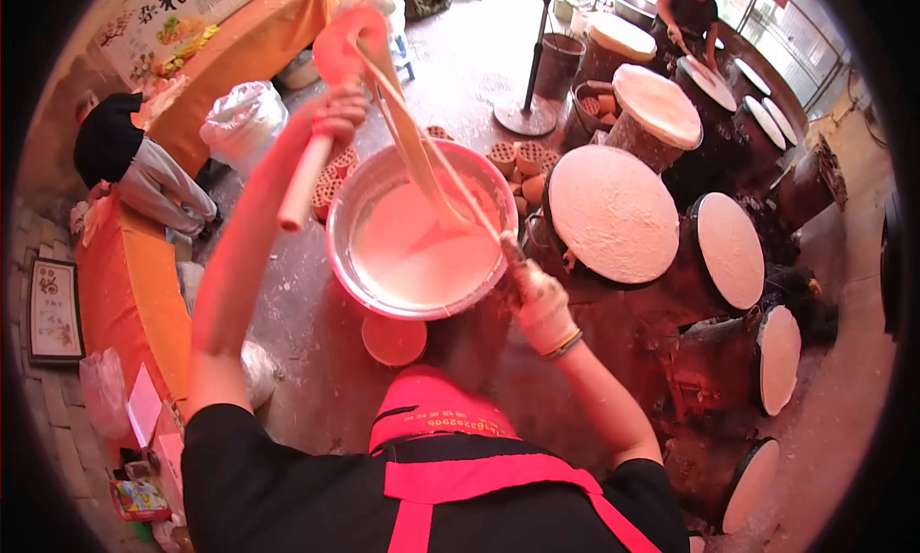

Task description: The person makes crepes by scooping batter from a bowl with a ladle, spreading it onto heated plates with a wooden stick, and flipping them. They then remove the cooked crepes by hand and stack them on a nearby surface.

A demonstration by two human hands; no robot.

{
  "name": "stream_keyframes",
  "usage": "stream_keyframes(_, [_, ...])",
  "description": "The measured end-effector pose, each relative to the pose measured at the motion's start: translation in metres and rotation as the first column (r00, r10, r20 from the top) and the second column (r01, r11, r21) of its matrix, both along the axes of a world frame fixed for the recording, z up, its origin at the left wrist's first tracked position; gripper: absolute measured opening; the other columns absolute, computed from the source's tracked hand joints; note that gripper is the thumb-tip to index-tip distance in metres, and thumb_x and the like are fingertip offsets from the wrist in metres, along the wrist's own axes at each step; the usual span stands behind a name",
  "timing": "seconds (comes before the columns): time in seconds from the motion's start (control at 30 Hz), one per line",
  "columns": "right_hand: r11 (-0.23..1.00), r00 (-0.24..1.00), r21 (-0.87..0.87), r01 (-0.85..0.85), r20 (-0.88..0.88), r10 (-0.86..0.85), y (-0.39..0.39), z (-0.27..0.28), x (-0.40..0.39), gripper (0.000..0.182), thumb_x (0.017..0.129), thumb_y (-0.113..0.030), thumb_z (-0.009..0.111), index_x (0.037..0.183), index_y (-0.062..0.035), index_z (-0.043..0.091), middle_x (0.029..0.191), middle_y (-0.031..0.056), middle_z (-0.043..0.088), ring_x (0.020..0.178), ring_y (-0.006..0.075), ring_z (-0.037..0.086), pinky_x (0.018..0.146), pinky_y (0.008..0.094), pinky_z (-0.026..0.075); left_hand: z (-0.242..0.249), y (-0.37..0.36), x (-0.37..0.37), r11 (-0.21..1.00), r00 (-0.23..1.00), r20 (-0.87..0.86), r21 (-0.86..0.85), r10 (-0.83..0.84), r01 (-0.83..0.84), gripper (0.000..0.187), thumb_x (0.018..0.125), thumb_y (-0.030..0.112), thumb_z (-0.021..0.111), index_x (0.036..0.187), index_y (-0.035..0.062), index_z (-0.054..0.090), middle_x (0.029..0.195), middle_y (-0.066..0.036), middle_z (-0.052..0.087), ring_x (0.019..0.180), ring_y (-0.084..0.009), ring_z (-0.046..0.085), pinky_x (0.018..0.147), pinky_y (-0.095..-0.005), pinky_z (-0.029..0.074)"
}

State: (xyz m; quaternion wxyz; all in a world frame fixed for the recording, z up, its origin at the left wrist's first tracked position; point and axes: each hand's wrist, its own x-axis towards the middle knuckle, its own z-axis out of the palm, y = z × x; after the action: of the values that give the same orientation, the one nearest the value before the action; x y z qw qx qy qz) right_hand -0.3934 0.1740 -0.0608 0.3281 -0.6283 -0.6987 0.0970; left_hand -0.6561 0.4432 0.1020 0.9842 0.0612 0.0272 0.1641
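Note:
My left hand (pixel 337 115) is raised above the basin, fingers wrapped round the pale handle of a pink ladle (pixel 347 50). A ribbon of batter (pixel 420 170) runs down from the ladle's head. It falls into the batter (pixel 407 251) in the large round basin (pixel 337 256). In a white glove, my right hand (pixel 548 315) is closed on the handle of a long thin stick (pixel 468 194) at the basin's right rim. The stick slants up across the basin, and its far end overlaps the ladle's head in this view.
Round griddles on drum stoves stand to the right, one with a pale pancake (pixel 613 213) nearest the basin. Honeycomb coal briquettes (pixel 529 158) are stacked behind the basin. One person (pixel 690 21) works at a far griddle; another (pixel 144 165) leans at the orange-covered table (pixel 144 294).

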Motion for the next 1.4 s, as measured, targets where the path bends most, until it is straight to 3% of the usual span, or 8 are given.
stream_keyframes(0.17, [0.935, 0.966, 0.347, 0.079, 0.206, -0.158, 0.017, 0.055, 0.003, 0.078, 0.080, -0.004, 0.056, 0.150, -0.0242, 0.027, 0.082, 0.0123, 0.056, 0.062, 0.0299, 0.059, 0.055, 0.0414, 0.049, 0.124, 0.014, -0.030, 0.970, 0.984, -0.162, 0.215, -0.078, 0.112, 0.023, 0.103, 0.017, 0.031, 0.084, 0.0056, 0.039, 0.070, -0.003, 0.036, 0.050, -0.0116, 0.039, 0.041, -0.0240, 0.034])
stream_keyframes(0.3, [0.885, 0.916, 0.386, 0.260, 0.193, -0.352, 0.014, 0.072, -0.034, 0.074, 0.083, -0.008, 0.057, 0.149, -0.0277, 0.030, 0.084, 0.0135, 0.054, 0.064, 0.0310, 0.059, 0.056, 0.0412, 0.048, 0.113, 0.046, -0.041, 0.654, 0.709, -0.545, 0.740, 0.447, 0.157, 0.013, 0.096, 0.015, 0.053, 0.090, 0.0092, 0.043, 0.068, 0.003, 0.040, 0.047, -0.0022, 0.038, 0.034, -0.0155, 0.030])
stream_keyframes(0.5, [0.886, 0.824, 0.090, 0.454, 0.336, -0.456, -0.028, -0.016, -0.116, 0.071, 0.083, -0.011, 0.059, 0.146, -0.0319, 0.032, 0.088, 0.0124, 0.053, 0.067, 0.0320, 0.061, 0.057, 0.0422, 0.051, -0.045, 0.100, -0.064, 0.928, 0.734, -0.573, -0.160, -0.365, 0.337, 0.016, 0.095, 0.013, 0.046, 0.080, 0.0063, 0.046, 0.063, 0.003, 0.045, 0.046, -0.0072, 0.044, 0.039, -0.0208, 0.041])
stream_keyframes(0.53, [0.866, 0.810, 0.101, 0.490, 0.315, -0.495, -0.050, -0.021, -0.126, 0.070, 0.083, -0.009, 0.058, 0.146, -0.0298, 0.034, 0.088, 0.0120, 0.053, 0.069, 0.0307, 0.061, 0.057, 0.0420, 0.051, -0.079, 0.105, -0.065, 0.825, 0.733, -0.668, 0.338, -0.129, 0.452, 0.015, 0.094, 0.017, 0.050, 0.082, 0.0079, 0.047, 0.062, 0.002, 0.045, 0.047, -0.0078, 0.046, 0.039, -0.0223, 0.039])
stream_keyframes(0.63, [0.811, 0.752, 0.097, 0.578, 0.324, -0.574, -0.127, -0.038, -0.157, 0.069, 0.079, -0.009, 0.061, 0.143, -0.0237, 0.039, 0.091, 0.0101, 0.055, 0.074, 0.0287, 0.062, 0.059, 0.0395, 0.052, -0.097, 0.001, -0.056, 0.234, 0.493, -0.546, 0.795, 0.678, 0.560, 0.022, 0.094, 0.028, 0.053, 0.081, 0.0121, 0.045, 0.061, 0.005, 0.040, 0.044, -0.0051, 0.040, 0.034, -0.0234, 0.029])
stream_keyframes(0.8, [0.605, 0.585, -0.079, 0.792, 0.382, -0.715, -0.245, -0.070, -0.226, 0.073, 0.076, -0.006, 0.063, 0.141, -0.0285, 0.039, 0.093, 0.0102, 0.055, 0.077, 0.0293, 0.062, 0.061, 0.0406, 0.053, -0.145, -0.041, 0.009, 0.673, 0.417, -0.678, -0.158, -0.606, 0.723, 0.012, 0.096, 0.012, 0.045, 0.085, 0.0109, 0.041, 0.061, 0.005, 0.039, 0.044, -0.0018, 0.036, 0.033, -0.0149, 0.030])
stream_keyframes(1.17, [-0.419, -0.423, -0.086, 0.904, -0.038, -0.905, -0.471, -0.060, -0.506, 0.049, 0.095, -0.018, 0.052, 0.141, -0.0062, 0.038, 0.125, 0.0195, 0.058, 0.099, 0.0338, 0.065, 0.079, 0.0373, 0.052, -0.142, -0.389, 0.145, -0.280, -0.523, -0.500, -0.483, -0.690, 0.830, 0.017, 0.097, 0.012, 0.045, 0.080, 0.0094, 0.043, 0.063, 0.002, 0.043, 0.043, -0.0040, 0.037, 0.033, -0.0171, 0.031])
stream_keyframes(1.4, [-0.425, -0.512, -0.286, 0.859, -0.502, -0.697, -0.534, -0.026, -0.501, 0.041, 0.093, -0.012, 0.057, 0.133, -0.0039, 0.049, 0.111, 0.0182, 0.063, 0.087, 0.0238, 0.065, 0.079, 0.0294, 0.050, -0.078, -0.690, 0.125, -0.709, 0.125, -0.792, 0.595, -0.598, 0.378, 0.010, 0.089, 0.015, 0.053, 0.091, 0.0067, 0.048, 0.063, 0.003, 0.041, 0.045, -0.0073, 0.039, 0.038, -0.0223, 0.032])
